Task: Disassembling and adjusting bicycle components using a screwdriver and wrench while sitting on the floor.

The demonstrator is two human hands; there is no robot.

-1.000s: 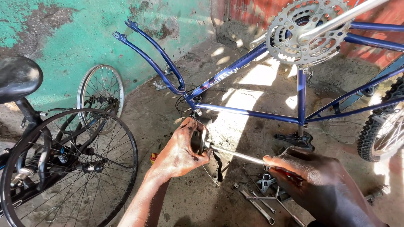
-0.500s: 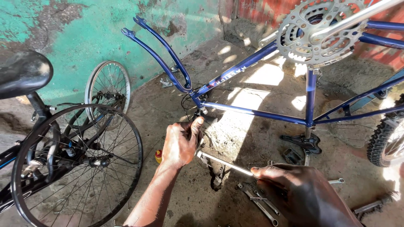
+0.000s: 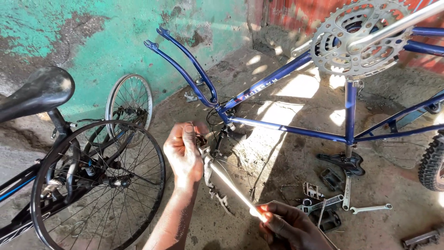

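At far left a black saddle (image 3: pixel 39 92) tops a dark bike whose spoked wheel (image 3: pixel 99 183) fills the lower corner, with a smaller bare rim (image 3: pixel 129 104) leaning on the green wall (image 3: pixel 69 32) behind it. Next comes the left hand (image 3: pixel 183 150), raised with its fingers curled; it sits at the upper end of a bright metal rod (image 3: pixel 231 187), beside the handlebar stem of the upturned blue frame (image 3: pixel 286 127), though whether it grips the rod or a small part there cannot be told. The rod slants down and rightward from that hand to the right hand (image 3: pixel 289 227), which is closed around its lower end at the bottom edge of the view. So the rod lies between the two hands, over the dirt floor. Right of the right hand, wrenches (image 3: pixel 370 208) and loose pedals (image 3: pixel 330 178) lie scattered on the ground. Above them the frame's chainring (image 3: pixel 358 39) stands high, and a knobby tyre (image 3: pixel 432 162) shows at the right edge.
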